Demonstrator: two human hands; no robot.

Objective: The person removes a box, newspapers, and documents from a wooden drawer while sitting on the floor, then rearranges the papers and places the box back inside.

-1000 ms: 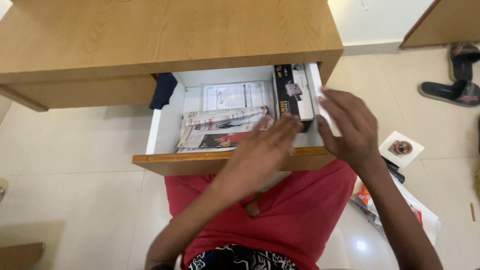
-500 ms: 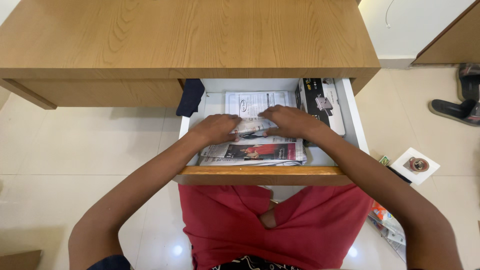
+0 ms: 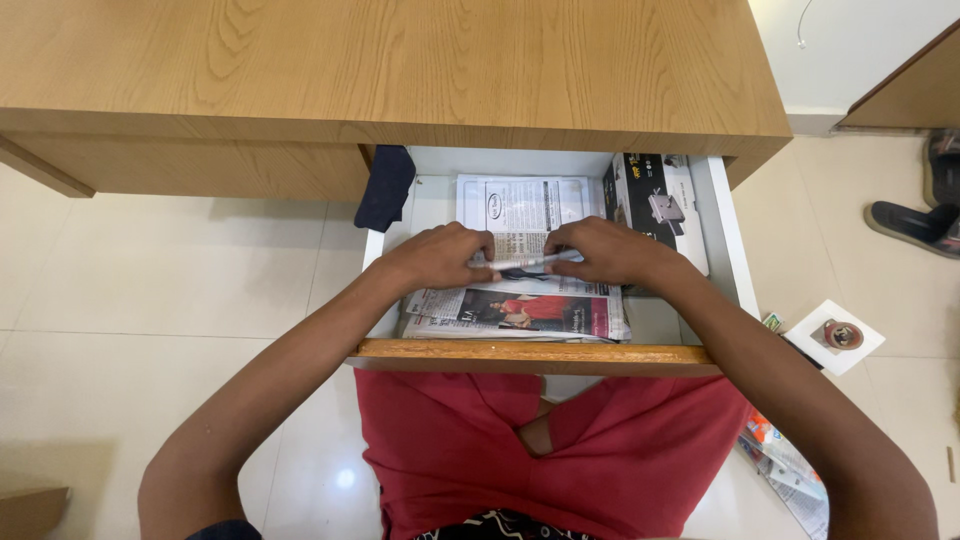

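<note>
- The folded newspaper [image 3: 515, 305] is lying in the front half of the open drawer [image 3: 722, 225], its top edge lifted where both hands are meeting; the fold being held looks like the top layer of the stack, raised so it can be handled apart from the sheets beneath.
- The left hand [image 3: 438, 258] is curling knuckles-up over the paper's upper left edge, fingers bent and closing on the fold.
- The right hand [image 3: 605, 252] is mirroring it from the other side, fingertips pinching the same raised strip of paper, so the two hands are nearly touching at the middle.
- Both forearms are reaching forward over the drawer's wooden front [image 3: 535, 356], elbows spread wide, wrists level with the drawer rim.
- A white printed sheet [image 3: 520, 200] is lying flat behind the newspaper, partly covered by the hands.
- A black-and-white box [image 3: 652, 205] is standing along the drawer's right wall, just beside the right hand but apart from it.
- A dark blue cloth [image 3: 385, 188] is hanging over the drawer's left back corner.
- The counter [image 3: 380, 60] is overhanging the back of the drawer.
- On the floor to the right, a small round object on a white card [image 3: 836, 336] and a sandal [image 3: 915, 222] are lying well apart from the drawer.
</note>
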